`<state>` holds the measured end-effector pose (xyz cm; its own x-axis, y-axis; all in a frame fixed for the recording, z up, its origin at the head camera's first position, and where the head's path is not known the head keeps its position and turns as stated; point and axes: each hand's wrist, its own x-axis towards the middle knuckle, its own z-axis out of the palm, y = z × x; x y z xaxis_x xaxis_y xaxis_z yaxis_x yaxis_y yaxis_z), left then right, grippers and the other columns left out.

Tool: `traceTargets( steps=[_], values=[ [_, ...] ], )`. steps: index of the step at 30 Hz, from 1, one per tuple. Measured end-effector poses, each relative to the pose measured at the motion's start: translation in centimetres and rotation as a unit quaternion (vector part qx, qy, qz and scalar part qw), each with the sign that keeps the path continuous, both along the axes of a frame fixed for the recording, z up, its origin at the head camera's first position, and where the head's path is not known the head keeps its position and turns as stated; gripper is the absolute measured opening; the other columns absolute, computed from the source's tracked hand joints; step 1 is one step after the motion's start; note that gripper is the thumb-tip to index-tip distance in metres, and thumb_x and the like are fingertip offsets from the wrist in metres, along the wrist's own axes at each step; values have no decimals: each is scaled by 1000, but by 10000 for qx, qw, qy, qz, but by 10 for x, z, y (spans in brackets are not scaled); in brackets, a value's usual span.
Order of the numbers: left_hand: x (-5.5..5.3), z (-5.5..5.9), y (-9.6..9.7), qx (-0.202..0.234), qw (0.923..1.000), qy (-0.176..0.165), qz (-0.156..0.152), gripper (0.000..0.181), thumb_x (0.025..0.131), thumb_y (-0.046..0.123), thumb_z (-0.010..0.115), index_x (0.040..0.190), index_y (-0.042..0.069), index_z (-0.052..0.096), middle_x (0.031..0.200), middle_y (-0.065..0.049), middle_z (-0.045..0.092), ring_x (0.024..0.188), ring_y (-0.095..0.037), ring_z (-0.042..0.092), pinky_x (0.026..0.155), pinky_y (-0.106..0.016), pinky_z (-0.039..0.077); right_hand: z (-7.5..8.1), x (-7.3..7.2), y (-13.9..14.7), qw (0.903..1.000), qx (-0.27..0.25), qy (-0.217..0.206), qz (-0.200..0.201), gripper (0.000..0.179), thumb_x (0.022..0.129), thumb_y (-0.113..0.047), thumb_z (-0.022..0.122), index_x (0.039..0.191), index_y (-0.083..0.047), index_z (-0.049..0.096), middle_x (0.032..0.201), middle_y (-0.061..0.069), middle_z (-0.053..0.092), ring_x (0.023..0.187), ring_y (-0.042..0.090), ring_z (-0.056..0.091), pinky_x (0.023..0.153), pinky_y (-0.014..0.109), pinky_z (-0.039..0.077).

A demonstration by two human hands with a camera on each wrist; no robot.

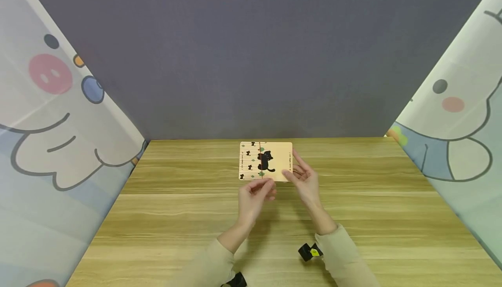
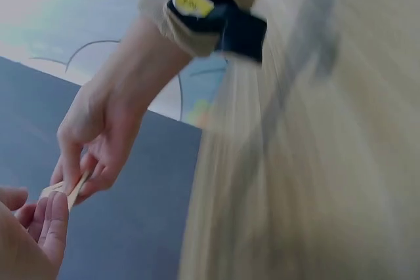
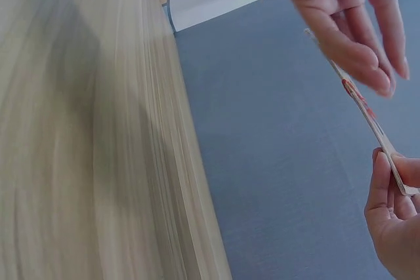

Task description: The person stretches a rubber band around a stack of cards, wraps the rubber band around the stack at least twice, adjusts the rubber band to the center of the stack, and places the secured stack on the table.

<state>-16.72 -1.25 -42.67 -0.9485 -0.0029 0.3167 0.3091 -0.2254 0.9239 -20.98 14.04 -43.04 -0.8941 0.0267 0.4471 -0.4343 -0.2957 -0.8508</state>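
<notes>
A thin cream notebook (image 1: 278,160) with a black cat print is held up over the table, a red elastic band (image 1: 260,156) running across its cover. My right hand (image 1: 307,184) pinches its right end, thumb on the cover and fingers behind. At the lower edge, close to the band, is my left hand (image 1: 252,197), its thumb and fingertips near each other. From the right wrist view the notebook (image 3: 361,106) shows edge-on, and the left hand (image 3: 351,21) has loosely bent fingers beside it with a gap between thumb and fingers.
The wooden table (image 1: 176,217) ends at a dark grey panel (image 1: 255,60) behind. Cartoon-printed curtains (image 1: 51,147) hang on both sides. Black straps with a yellow tag (image 1: 315,252) sit by the sleeves.
</notes>
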Motion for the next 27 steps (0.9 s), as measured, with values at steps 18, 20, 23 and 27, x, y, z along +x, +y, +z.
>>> traceTargets(
  steps=[18, 20, 23, 27],
  values=[
    [-31, 80, -47, -2864, 9482, 1336, 306, 17, 77, 4, 68, 91, -5, 65, 89, -14, 64, 74, -22, 60, 59, -24, 52, 23, 18, -2, 9984, 271, -496, -91, 63, 73, 8, 66, 130, 0, 39, 83, 4, 65, 70, 12, 61, 68, 22, 51],
    [-37, 85, -51, -3181, 9376, 1376, 273, 19, 78, 6, 68, 93, -4, 65, 93, -14, 64, 79, -22, 60, 62, -26, 52, 25, 20, -3, 9966, 320, -746, -145, 64, 72, 13, 64, 130, 1, 39, 83, 5, 65, 70, 12, 61, 69, 23, 51],
    [-45, 90, -56, -3672, 9186, 1438, 247, 21, 79, 8, 67, 98, -2, 64, 98, -12, 63, 85, -22, 60, 68, -29, 52, 26, 21, -2, 9944, 364, -978, -168, 64, 73, 16, 61, 130, 0, 39, 83, 7, 65, 70, 12, 61, 70, 24, 51],
    [-55, 93, -61, -4137, 8955, 1628, 213, 22, 79, 9, 66, 99, -1, 64, 99, -11, 62, 86, -23, 60, 74, -31, 51, 26, 22, -1, 9937, 407, -1034, -173, 63, 73, 16, 61, 130, -1, 40, 84, 5, 65, 73, 11, 61, 72, 24, 51]
  ],
)
